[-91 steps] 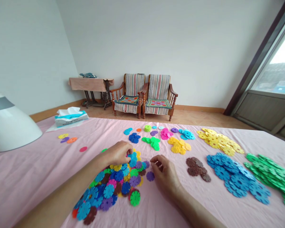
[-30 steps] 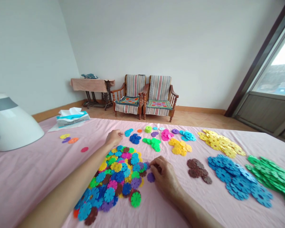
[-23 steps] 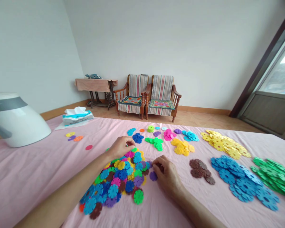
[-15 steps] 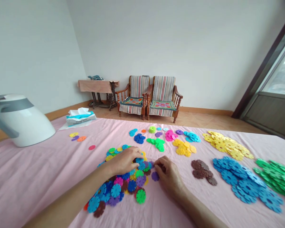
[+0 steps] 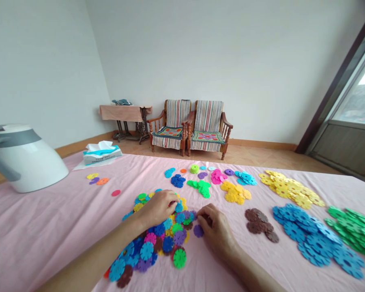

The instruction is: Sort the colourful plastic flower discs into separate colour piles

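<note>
A mixed pile of coloured notched discs lies on the pink cloth. Over its upper part is my left hand, its thumb and fingers pinched on a light blue disc. My right hand rests at the pile's right edge, fingers curled together beside a purple disc; what its fingertips hold, if anything, is hidden. Brown discs lie to the right of that hand. Beyond the hands are small groups of green discs, orange-yellow discs, dark blue discs and pink discs.
Large heaps of yellow discs, blue discs and green discs spread across the right. A white jug and a tissue box stand at the left. Two chairs are beyond the table.
My left hand's fingers have closed around a light blue disc and lifted slightly from the pile. My right hand has barely moved. The whole view has shifted slightly.
</note>
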Demonstrator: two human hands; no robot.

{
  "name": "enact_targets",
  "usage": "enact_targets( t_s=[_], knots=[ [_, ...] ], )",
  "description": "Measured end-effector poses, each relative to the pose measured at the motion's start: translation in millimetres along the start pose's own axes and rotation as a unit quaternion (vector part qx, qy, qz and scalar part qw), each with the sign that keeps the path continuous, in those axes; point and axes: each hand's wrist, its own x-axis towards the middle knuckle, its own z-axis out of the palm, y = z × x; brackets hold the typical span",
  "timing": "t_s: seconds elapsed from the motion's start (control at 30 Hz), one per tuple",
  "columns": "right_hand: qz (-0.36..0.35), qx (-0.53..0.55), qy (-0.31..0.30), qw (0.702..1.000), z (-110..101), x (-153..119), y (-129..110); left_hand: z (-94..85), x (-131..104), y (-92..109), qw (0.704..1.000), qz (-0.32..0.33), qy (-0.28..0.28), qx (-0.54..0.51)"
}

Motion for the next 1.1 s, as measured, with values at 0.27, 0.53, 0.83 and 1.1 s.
enact_targets(
  t_s=[0.27, 0.53, 0.83, 1.1],
  knots=[
    [0.022, 0.014, 0.006, 1.000, -10, -6, -7, 1.4, 4, -33, 0.970, -0.107, 0.210, -0.055],
    [0.036, 0.019, 0.004, 0.999, -10, -9, -5, -0.9, -2, -72, 0.944, -0.181, 0.254, -0.109],
    [0.028, 0.011, 0.002, 1.000, -9, -7, -5, -1.9, -1, -93, 0.930, -0.209, 0.261, -0.152],
    [0.028, -0.014, -0.015, 0.999, -8, -6, -3, 0.6, -2, -93, 0.925, -0.205, 0.276, -0.162]
  ],
)
